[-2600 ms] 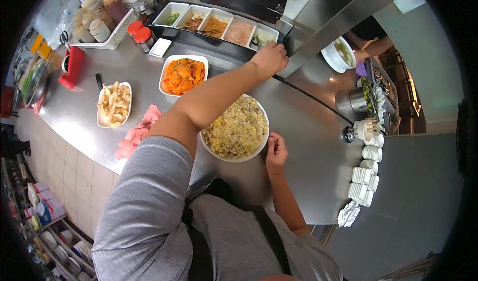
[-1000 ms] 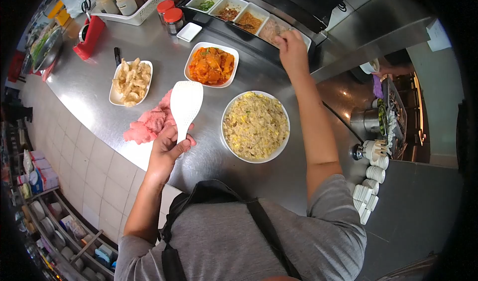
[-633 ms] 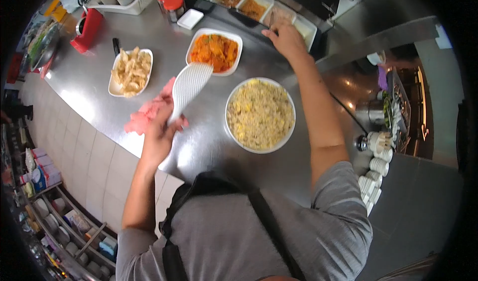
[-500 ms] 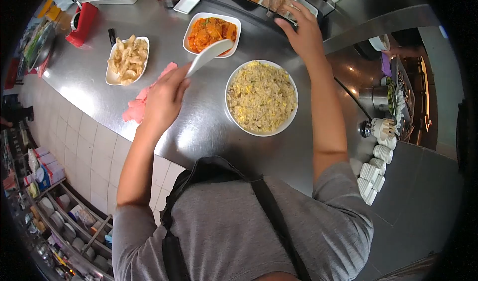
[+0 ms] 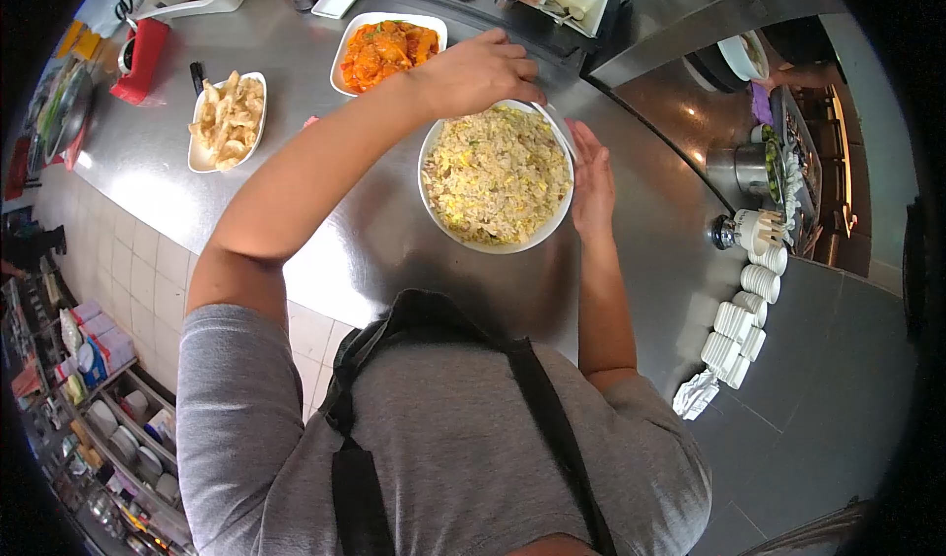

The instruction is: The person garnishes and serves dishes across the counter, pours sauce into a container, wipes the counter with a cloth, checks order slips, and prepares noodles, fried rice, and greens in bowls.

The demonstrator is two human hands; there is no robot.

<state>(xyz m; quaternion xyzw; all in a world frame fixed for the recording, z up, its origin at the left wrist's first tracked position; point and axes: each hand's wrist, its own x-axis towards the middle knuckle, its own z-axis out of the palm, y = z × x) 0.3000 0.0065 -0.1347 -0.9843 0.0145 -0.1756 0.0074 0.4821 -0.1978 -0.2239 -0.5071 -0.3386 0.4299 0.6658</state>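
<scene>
A white bowl of fried rice (image 5: 496, 175) stands on the steel counter in front of me. My left hand (image 5: 480, 75) reaches across above its far rim, closed round the white rice paddle (image 5: 558, 130). The paddle is seen nearly edge-on along the bowl's upper right side; its handle is hidden under my fingers. At the bowl's right edge is my right hand (image 5: 593, 183), fingers extended and close together beside the rim and paddle, its thumb hidden. Behind my left wrist sits a white dish of orange-red food (image 5: 389, 51).
A dish of pale fried pieces (image 5: 229, 120) and a red holder (image 5: 141, 61) are at left. Topping trays (image 5: 576, 0) line the back. Stacked white dishes (image 5: 731, 321) stand at right, by a metal pot (image 5: 754, 170). Another person's hand (image 5: 788, 76) is near a white bowl (image 5: 744, 55).
My left hand has carried the paddle rightward from the counter's left side to the rice bowl's far rim. My right hand has left the topping trays and come down beside the bowl.
</scene>
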